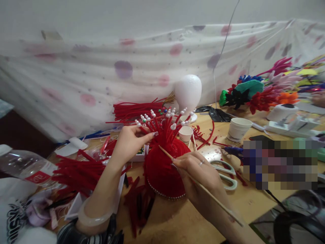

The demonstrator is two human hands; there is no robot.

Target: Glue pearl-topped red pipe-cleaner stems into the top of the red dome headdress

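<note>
A rounded red velvet cap (162, 169) with a bead trim along its lower edge sits on the table in front of me. Red fuzzy stems (170, 134) tipped with white beads rise in a bunch from its top. My left hand (134, 140) is closed at the left side of the bunch, pinching a red stem between thumb and fingers. In my right hand (199, 169) is a thin wooden stick (210, 195), held like a pen. Its tip points at the base of the stems; whether it touches them I cannot tell.
Behind the cap stands a white foam head (188, 91). Paper cups (238, 129) and scissors (227, 181) are to the right. Bundles of red stems (76, 173) and a plastic bottle (25, 166) lie left. Colourful fuzzy flowers (261, 98) fill the back right.
</note>
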